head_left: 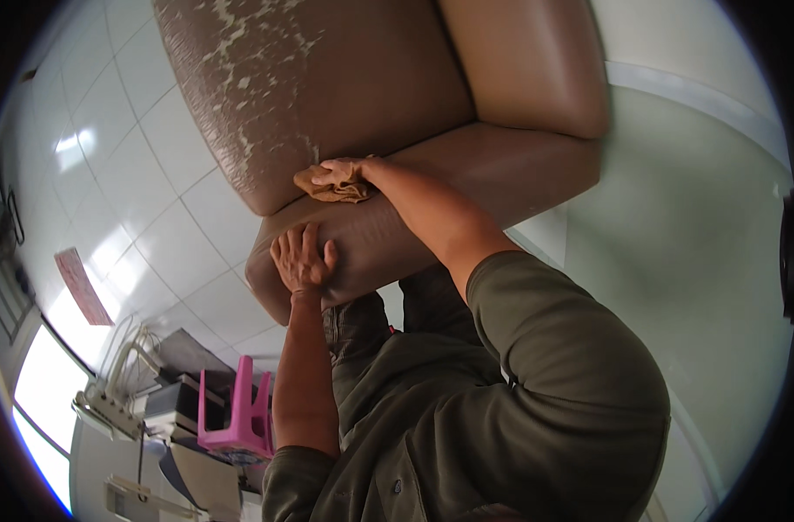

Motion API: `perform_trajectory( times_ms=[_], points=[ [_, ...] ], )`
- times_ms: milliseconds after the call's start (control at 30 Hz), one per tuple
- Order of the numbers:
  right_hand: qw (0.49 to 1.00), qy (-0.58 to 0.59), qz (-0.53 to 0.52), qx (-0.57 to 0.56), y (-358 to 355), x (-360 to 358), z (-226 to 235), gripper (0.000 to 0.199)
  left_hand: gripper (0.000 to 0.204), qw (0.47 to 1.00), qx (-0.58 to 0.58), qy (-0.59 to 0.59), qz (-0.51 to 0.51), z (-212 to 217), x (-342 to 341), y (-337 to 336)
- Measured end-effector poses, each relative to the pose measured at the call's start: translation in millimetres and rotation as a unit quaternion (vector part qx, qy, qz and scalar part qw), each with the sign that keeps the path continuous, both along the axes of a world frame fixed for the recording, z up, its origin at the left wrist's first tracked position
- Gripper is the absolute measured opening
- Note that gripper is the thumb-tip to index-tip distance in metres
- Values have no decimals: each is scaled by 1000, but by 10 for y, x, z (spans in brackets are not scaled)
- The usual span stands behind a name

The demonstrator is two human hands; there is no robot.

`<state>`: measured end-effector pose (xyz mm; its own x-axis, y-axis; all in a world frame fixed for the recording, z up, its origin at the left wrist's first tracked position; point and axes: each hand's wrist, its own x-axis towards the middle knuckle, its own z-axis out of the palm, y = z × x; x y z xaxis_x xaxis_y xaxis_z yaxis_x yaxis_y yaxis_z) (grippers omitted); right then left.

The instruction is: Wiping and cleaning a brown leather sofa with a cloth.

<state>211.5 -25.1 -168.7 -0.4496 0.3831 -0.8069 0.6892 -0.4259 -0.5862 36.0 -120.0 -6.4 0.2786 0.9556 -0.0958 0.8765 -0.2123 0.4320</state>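
A brown padded armchair or sofa (379,78) fills the upper middle, its seat covering cracked and peeling in pale streaks at the left. My right hand (340,171) presses a crumpled brown cloth (334,186) against the inner top edge of the near armrest (492,170), beside the seat. Some of the cloth sticks out past my fingers. On the front end of that same armrest rests my left hand (301,259), palm down with fingers spread, holding nothing.
White floor tiles (170,252) stretch along the left, with a reddish mat-like strip (83,287) on them. A pink plastic stool (240,418) and jointed-arm equipment (118,396) stand at lower left. A pale wall (675,261) borders the right side, close to the backrest (536,61).
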Motion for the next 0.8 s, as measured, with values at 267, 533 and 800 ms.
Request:
perform_trajectory(
  times_ms=[267, 533, 800],
  points=[
    [955, -257, 129, 72, 222, 1854, 1059, 51, 37, 1000, 9, 18, 13, 8, -142, -90],
    [790, -365, -141, 472, -413, 3101, 2595, 37, 37, 999, 10, 29, 14, -20, -151, -107],
    [677, -438, -186, 561, -6, 3210, 2418, 56, 38, 999, -4, 41, 21, -8, -160, -154]
  ],
)
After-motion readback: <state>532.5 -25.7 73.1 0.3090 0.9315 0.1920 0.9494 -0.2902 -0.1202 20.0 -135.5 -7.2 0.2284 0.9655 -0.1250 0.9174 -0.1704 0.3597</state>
